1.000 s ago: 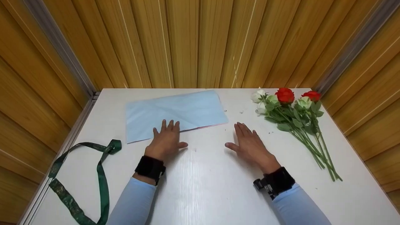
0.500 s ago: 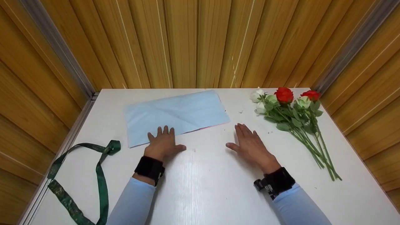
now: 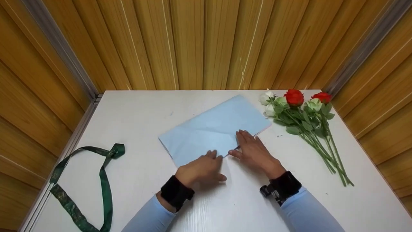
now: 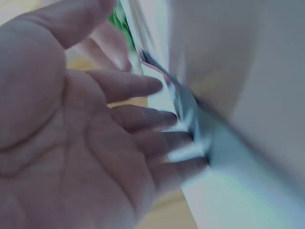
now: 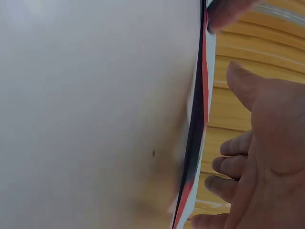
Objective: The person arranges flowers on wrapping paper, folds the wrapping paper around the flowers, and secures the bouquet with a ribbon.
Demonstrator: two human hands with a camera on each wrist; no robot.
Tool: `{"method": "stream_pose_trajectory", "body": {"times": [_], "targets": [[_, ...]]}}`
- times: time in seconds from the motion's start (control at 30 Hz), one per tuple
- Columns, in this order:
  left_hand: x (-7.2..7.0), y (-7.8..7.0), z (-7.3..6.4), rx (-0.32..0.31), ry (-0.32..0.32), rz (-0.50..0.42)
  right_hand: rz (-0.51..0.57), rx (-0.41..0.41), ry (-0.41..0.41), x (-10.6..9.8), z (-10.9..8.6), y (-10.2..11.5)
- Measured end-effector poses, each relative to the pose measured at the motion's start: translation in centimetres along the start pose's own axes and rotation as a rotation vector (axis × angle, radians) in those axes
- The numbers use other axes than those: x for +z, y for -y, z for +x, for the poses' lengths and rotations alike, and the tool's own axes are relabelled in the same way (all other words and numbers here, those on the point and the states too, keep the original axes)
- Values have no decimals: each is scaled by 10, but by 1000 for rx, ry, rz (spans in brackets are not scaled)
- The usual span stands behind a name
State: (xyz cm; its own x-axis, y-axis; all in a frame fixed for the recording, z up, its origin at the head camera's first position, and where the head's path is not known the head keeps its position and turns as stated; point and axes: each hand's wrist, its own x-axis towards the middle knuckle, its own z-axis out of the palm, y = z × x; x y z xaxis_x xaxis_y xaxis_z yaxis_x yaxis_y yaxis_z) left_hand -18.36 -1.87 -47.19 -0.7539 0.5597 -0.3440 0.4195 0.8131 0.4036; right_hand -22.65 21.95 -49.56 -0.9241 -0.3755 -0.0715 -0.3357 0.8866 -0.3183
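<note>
To turn the blue sheet (image 3: 209,130) neatly, just left of the roses (image 3: 294,98) on the surface (image 3: 135,125), we should probably guide its near edge with light, even pressure, keeping the layers together. Our left hand (image 3: 203,168), farther from the roses, angles toward them, fingers extended; our right hand (image 3: 256,153), nearer them, reaches out straight-fingered. Neither grips anything.

A green ribbon (image 3: 105,187) lies left on the white table (image 3: 138,170), 2 red roses (image 3: 294,98) right.
</note>
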Motion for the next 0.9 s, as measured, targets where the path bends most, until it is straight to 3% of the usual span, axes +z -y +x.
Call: {"method": "stream_pose_trajectory", "body": {"times": [0.13,0.23,0.33,0.43,0.53,0.6,0.77,0.9], "targets": [[0,-2,0,226,-30,-105,-49,-11,49,2,-1,4],[-7,10,0,283,-133,-137,-89,-3,82,3,-1,5],[-14,31,-3,183,-256,-87,-96,-21,126,3,-2,3],[-17,54,-8,56,-306,-20,-60,-98,192,-2,-2,-2],[-14,68,-14,-5,-262,-11,-5,-174,236,-10,-1,-11],[-11,71,-17,-15,-211,-37,12,-182,207,-15,0,-18],[-1,60,-27,-14,-111,-62,-69,-49,28,-15,2,-30],[4,47,-34,12,-72,-46,-129,62,-22,-10,-1,-33]]}}
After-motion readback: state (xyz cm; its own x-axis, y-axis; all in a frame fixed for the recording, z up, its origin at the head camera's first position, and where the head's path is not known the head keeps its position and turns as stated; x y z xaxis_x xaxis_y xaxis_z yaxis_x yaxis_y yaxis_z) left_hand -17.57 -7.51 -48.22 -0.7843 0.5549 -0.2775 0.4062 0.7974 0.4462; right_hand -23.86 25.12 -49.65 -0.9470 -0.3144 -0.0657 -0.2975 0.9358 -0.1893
